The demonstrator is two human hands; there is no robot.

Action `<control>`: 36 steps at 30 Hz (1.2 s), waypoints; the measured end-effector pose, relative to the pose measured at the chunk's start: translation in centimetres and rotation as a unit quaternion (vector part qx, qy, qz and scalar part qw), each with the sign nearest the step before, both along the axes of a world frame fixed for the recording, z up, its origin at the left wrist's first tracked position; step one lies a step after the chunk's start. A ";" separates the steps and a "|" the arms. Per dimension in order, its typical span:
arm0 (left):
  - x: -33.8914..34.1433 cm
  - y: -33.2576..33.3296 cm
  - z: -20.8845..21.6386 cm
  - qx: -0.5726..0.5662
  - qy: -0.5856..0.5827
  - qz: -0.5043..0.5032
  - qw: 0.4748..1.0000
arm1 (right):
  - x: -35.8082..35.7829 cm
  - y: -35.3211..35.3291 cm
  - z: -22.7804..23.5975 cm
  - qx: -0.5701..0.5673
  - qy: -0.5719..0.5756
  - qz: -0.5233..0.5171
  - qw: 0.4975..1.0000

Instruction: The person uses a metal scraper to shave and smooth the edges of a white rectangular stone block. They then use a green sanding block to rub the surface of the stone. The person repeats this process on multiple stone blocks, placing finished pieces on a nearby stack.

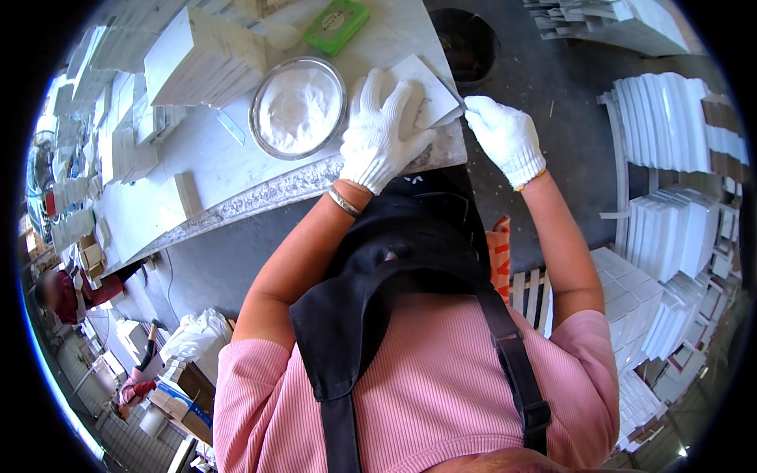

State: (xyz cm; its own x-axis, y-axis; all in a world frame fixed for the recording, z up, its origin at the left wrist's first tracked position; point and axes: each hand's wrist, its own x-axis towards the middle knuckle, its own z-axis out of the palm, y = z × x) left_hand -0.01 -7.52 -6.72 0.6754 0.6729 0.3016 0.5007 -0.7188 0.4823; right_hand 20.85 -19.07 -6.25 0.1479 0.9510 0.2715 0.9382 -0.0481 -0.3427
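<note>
My left hand point(378, 130), in a white knitted glove, lies spread on the marble worktop at its near right corner. Its fingers reach onto a small square white tile point(430, 91), which sits at the table's right edge. Just past the tile's outer corner is my right hand point(505, 135), gloved the same way. Its fingers are closed, and a small thing seems to stick out at their tips, too small to name. Left of my left hand stands a round metal bowl point(254, 118) with white powder point(300, 110) in it.
A green packet point(337, 25) lies at the table's far side. Stacked marble tiles point(206, 59) fill the left. Beyond the right edge stands a black bucket point(467, 47) on the floor. White slabs point(662, 122) are racked at far right. Two people are at far left.
</note>
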 end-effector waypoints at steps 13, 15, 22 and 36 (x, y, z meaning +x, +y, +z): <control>-0.6 -0.7 2.2 0.012 0.035 -0.004 0.999 | 2.4 -1.2 1.6 -0.121 0.172 -0.131 0.969; -0.6 -1.2 2.5 0.028 0.033 0.017 0.999 | 2.5 -1.9 1.6 -0.108 0.293 -0.142 0.939; -0.4 -1.1 3.9 0.013 -0.020 -0.016 1.000 | 1.8 -2.7 2.6 -0.087 0.484 -0.176 0.853; -0.7 1.4 7.5 -0.128 0.036 -0.142 0.981 | 0.7 -0.9 3.0 -0.078 0.496 -0.107 0.858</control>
